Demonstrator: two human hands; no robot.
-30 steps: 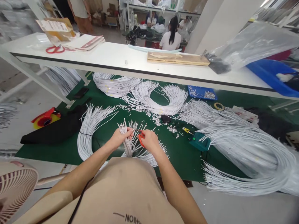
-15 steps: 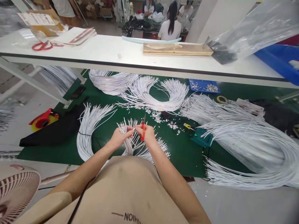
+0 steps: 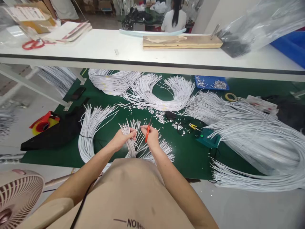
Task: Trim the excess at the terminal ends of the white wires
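My left hand (image 3: 122,138) is closed around a bundle of white cords (image 3: 131,149), whose tips stand up past the fingers. Thumb and forefinger are pinched together at the bundle's right side. In my right hand (image 3: 152,137) is a pair of red-handled scissors (image 3: 147,133), blades pointing up and away from me. A small gap separates the right fingertips from the left ones. More loose white cords (image 3: 166,149) fan out beneath and right of my right hand. Left of my left hand lies a tied bundle of white cords (image 3: 86,140).
Small silvery bits (image 3: 160,117) are scattered beyond my hands on the green table (image 3: 188,159). A blue tray (image 3: 211,82) holds more. Cord bundles (image 3: 164,103) lie at the back. A tape dispenser (image 3: 44,123) sits left, yellow-handled pliers (image 3: 194,126) right. A white shelf (image 3: 100,47) spans above.
My right hand has drawn slightly right, away from my left fingertips. The scissors have turned, so their handles show edge-on. My left hand keeps hold of the cords.
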